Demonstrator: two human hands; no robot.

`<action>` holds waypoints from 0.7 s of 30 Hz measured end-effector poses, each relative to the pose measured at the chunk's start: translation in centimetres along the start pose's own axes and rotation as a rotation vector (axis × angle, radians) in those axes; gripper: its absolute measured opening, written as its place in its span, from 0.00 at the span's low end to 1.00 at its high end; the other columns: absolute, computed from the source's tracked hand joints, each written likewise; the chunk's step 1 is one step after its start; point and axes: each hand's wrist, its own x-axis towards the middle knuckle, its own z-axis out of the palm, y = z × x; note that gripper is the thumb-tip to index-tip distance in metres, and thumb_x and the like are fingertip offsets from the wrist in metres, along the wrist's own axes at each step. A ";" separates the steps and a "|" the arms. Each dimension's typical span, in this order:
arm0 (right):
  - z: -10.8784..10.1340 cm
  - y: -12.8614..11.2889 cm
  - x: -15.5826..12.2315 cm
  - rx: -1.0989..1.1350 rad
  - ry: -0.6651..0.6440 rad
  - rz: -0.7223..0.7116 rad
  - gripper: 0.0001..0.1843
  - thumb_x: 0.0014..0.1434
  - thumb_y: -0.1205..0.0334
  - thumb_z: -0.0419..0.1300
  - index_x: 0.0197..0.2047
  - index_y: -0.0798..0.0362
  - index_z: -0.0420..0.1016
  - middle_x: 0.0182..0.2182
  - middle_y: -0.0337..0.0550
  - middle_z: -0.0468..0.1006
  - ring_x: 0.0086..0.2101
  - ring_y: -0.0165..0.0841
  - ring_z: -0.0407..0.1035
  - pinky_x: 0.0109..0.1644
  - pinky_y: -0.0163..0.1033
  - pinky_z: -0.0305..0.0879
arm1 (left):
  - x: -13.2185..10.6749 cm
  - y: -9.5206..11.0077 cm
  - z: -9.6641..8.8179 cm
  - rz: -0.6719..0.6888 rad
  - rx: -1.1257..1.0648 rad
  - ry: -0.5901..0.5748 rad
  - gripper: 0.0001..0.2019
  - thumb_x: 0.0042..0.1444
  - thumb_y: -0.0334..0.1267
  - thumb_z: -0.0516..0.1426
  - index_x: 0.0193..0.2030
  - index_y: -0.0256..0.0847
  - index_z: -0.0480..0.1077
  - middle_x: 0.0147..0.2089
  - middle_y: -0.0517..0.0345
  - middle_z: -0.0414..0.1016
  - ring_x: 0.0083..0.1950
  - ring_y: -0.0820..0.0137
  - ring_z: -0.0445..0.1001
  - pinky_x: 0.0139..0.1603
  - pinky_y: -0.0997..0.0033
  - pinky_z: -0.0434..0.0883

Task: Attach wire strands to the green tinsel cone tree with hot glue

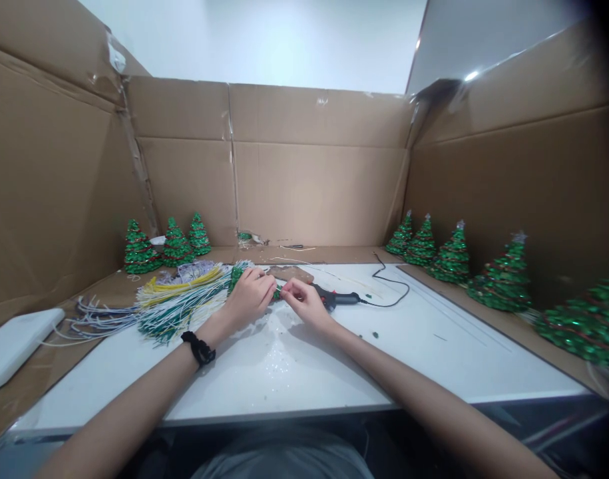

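Note:
My left hand (253, 291), with a black band (199, 349) at the wrist, is closed over a bundle of green sequin strands (235, 271). Fingers of my right hand (303, 301) pinch a small green piece (278, 292) at the bundle's tip, close beside the left fingertips. Left of the hands, long white, yellow, green and purple strands (184, 303) fan out across the white board. A black glue gun (341, 298) lies just behind and right of my right hand, partly hidden by it.
Small green tinsel trees (140, 249) stand at the back left, and several star-topped ones (501, 276) line the right side. Cardboard walls (319, 166) enclose the white board (434, 359). A black cord (397, 299) runs from the glue gun. A white flat device (22, 346) sits at the left.

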 end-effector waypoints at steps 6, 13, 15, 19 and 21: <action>0.0 -0.2 0.0 0.032 -0.005 -0.003 0.18 0.54 0.46 0.54 0.25 0.52 0.60 0.20 0.34 0.57 0.23 0.28 0.51 0.27 0.34 0.46 | 0.0 0.3 0.1 0.005 -0.022 0.003 0.15 0.65 0.34 0.41 0.36 0.39 0.67 0.36 0.53 0.71 0.43 0.63 0.65 0.47 0.61 0.61; 0.0 0.5 0.0 0.034 -0.027 -0.008 0.19 0.56 0.44 0.53 0.28 0.52 0.62 0.21 0.34 0.58 0.23 0.28 0.52 0.27 0.33 0.48 | -0.1 0.1 0.4 0.020 -0.018 0.023 0.14 0.65 0.33 0.42 0.35 0.39 0.67 0.35 0.52 0.70 0.43 0.63 0.64 0.47 0.61 0.61; 0.0 0.7 0.0 0.068 -0.056 -0.018 0.18 0.57 0.44 0.53 0.31 0.52 0.63 0.23 0.35 0.60 0.25 0.28 0.54 0.28 0.33 0.50 | -0.1 0.0 0.4 0.008 -0.015 0.033 0.14 0.65 0.34 0.42 0.35 0.39 0.66 0.35 0.53 0.70 0.42 0.63 0.64 0.46 0.61 0.61; 0.0 0.5 -0.1 0.072 -0.060 -0.036 0.17 0.58 0.46 0.53 0.32 0.52 0.62 0.25 0.36 0.61 0.27 0.29 0.55 0.30 0.34 0.52 | -0.1 0.0 0.3 -0.016 -0.007 0.043 0.14 0.65 0.34 0.42 0.35 0.38 0.66 0.34 0.53 0.69 0.41 0.63 0.64 0.43 0.61 0.61; -0.1 0.3 -0.1 0.051 -0.042 -0.033 0.17 0.58 0.46 0.53 0.29 0.52 0.61 0.25 0.36 0.60 0.27 0.29 0.54 0.30 0.34 0.51 | 0.0 0.1 0.3 -0.016 -0.012 0.049 0.13 0.65 0.33 0.42 0.35 0.38 0.66 0.34 0.53 0.69 0.40 0.63 0.64 0.43 0.62 0.61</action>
